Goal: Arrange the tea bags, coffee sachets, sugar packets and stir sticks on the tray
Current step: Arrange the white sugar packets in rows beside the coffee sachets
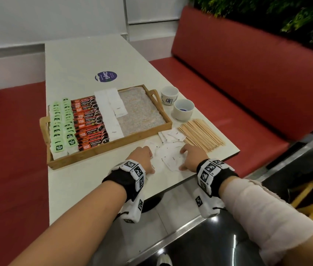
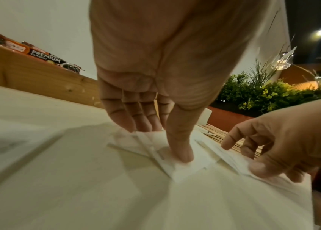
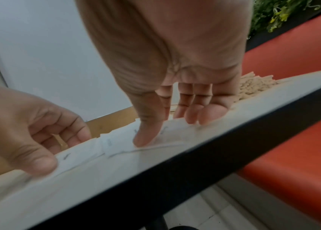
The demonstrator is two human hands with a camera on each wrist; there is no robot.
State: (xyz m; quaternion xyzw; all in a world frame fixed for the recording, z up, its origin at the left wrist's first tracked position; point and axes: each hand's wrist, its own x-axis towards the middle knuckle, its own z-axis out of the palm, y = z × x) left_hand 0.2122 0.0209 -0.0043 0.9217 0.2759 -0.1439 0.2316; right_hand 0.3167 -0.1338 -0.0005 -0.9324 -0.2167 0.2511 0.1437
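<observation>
Right now I'm herding the loose sugar packets (image 1: pixel 172 159) that lie flat on the worktop (image 1: pixel 86 189) between my two hands. My left hand (image 1: pixel 142 157) has its fingers fairly straight, tips and thumb pressing down on the packets' left edge, not really gripping anything. My right hand (image 1: pixel 192 156) is about the same: thumb planted on a packet, fingers spread loosely over the far side, nothing pinched as far as I can tell.

The trick here, I reckon, is to slide both hands toward each other so the packets stack up square, then pinch the whole pile at once. They're thin and slippery, so picking them one by one off a flat top is a pain.

The tray (image 1: pixel 101 153) sits just beyond my left hand, with tea bags (image 1: pixel 61 123), coffee sachets (image 1: pixel 89 121) and two rows of sugar already in. The bare patch past the sugar is where these go. A few more packets and the stir sticks (image 1: pixel 201 136) wait just beyond my right hand.
</observation>
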